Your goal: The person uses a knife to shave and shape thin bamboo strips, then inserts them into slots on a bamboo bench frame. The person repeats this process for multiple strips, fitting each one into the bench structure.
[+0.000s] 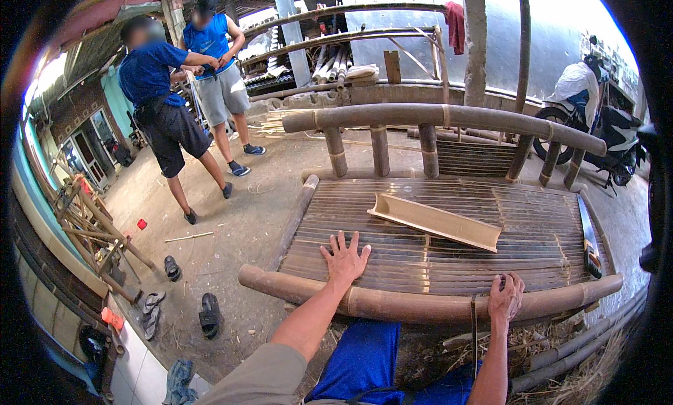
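Note:
My left hand lies with fingers spread on the slatted seat of a bamboo bench, its wrist over the rounded front rail. Further right, my right hand rests at the front rail with its fingers curled; what is under them, if anything, is hidden. A thin dark strip hangs down beside that wrist. Beyond both hands, a split bamboo half sits on the slats, hollow side up, touched by neither. A handsaw with a dark handle lies along the seat's right end.
Two people in blue tops stand at the back left. Sandals lie on the dirt floor, near a wooden frame. The bench's backrest rises at the far side. A motorbike stands at right; bamboo poles lie at lower right.

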The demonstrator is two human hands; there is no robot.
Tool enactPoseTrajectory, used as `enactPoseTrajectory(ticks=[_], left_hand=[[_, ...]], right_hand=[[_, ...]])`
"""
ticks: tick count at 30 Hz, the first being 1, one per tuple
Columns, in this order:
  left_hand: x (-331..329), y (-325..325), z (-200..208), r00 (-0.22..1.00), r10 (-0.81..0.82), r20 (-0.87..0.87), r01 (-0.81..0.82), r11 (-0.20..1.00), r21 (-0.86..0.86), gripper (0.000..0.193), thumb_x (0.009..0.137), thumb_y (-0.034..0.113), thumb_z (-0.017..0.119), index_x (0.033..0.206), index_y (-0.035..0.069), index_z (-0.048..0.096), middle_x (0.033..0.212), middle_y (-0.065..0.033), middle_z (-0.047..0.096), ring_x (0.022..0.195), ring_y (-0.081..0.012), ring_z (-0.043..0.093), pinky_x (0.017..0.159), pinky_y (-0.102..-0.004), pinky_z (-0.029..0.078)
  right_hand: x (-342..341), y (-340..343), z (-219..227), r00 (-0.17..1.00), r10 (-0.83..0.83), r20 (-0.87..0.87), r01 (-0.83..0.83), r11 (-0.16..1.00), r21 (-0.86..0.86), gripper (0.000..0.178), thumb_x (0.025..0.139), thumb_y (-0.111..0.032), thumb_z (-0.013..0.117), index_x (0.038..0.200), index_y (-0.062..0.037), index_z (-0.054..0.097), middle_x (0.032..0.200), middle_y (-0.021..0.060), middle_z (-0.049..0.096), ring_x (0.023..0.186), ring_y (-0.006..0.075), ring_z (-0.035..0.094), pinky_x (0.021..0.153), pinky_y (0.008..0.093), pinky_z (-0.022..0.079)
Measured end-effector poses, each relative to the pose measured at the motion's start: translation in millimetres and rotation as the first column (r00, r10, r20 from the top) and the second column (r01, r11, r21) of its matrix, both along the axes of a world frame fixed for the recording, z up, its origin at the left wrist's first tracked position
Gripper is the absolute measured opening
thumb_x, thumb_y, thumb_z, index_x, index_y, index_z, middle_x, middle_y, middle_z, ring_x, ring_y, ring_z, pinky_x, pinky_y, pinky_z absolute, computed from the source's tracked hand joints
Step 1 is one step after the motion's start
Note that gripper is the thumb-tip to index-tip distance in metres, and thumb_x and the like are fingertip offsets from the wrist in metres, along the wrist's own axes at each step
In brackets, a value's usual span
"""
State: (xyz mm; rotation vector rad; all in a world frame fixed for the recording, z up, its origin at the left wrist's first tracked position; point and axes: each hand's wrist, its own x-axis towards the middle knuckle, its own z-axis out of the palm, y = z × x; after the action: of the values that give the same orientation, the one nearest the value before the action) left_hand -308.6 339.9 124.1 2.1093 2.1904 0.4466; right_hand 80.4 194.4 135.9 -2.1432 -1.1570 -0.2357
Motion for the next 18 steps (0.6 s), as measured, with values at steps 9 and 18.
enactPoseTrajectory(ticks=[9,18], left_hand=[[0.5,0.4,1.4,1.0,0.006,-0.01,-0.007,1.0,-0.014,0.068,0.099,0.062,0.037,0.155,0.022,0.037,0.162,-0.0194,0.025,0.149,-0.0441,0.019,0.115,-0.0708,0.011],[0.2,0.7,1.2,1.0,0.0,-0.012,0.0,1.0,-0.014,0.069,0.1,0.061,0.038,0.155,0.021,0.036,0.162,-0.0202,0.025,0.149,-0.0451,0.02,0.115,-0.0714,0.011]], right_hand=[[0.0,-0.1,-2.5,1.0,0.01,0.012,-0.01,0.999,0.036,0.033,0.09,-0.027,0.067,0.107,0.0012,0.071,0.126,0.0173,0.063,0.121,0.0352,0.055,0.102,0.0457,0.045],[-0.7,-0.9,0.0,1.0,0.008,0.019,-0.008,1.0,0.02,0.03,0.09,-0.026,0.067,0.107,-0.0014,0.072,0.126,0.0163,0.063,0.12,0.0346,0.055,0.101,0.0454,0.046]])
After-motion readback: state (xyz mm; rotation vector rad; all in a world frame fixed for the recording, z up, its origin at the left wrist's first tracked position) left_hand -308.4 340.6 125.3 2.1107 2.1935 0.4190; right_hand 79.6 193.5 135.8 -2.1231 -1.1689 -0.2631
